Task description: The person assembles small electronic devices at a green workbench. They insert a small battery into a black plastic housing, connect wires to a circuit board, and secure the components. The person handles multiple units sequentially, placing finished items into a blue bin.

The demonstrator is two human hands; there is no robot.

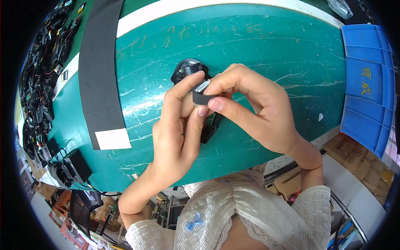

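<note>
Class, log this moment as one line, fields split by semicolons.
left hand: at strip; right hand: pinching strip; strip: black, curved; silver piece: at strip's edge; black housing: on green table, partly hidden

Both hands meet near the middle of the green table (271,54), fingertips pinching a small black strip (203,99) bent around a silver piece (203,86). The left hand (174,129) comes in from seven o'clock, the right hand (261,110) from four. Partly hidden beneath them, a black shell (180,72) shows toward twelve o'clock and a green circuit board (210,120) toward six. A dark mat (98,62) runs at ten o'clock, white paper (113,138) on its end at nine. Past it lies a heap of black parts (46,83); a blue bin (354,108) sits near three.
</note>
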